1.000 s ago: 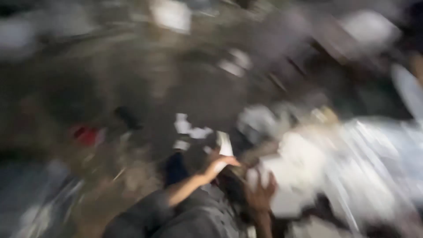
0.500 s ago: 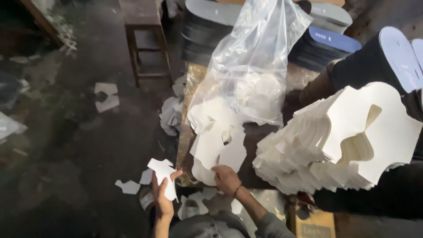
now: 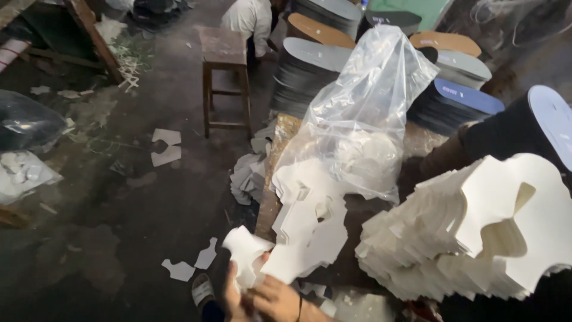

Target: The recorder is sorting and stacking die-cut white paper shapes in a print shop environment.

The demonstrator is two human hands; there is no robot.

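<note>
I have both hands at the bench edge: left hand [image 3: 235, 292] and right hand [image 3: 275, 298], fingers clamped on white cut pieces [image 3: 250, 253]. Many lie loose by the plastic bag [image 3: 363, 113]; a tall stack [image 3: 476, 232] stands ready.

Single head view, steep downward look, hands at bottom edge, close; floor beyond.

A shoe-making workshop was shown. Stacks of cut shoe soles [image 3: 310, 71] were piled at the upper centre and upper right, a thick stack of white die-cut pieces [image 3: 476, 232] was seen at the lower right, and offcuts [image 3: 165, 146] were scattered over the dirty floor [image 3: 119, 238] near a wooden stool [image 3: 224, 65].
</note>
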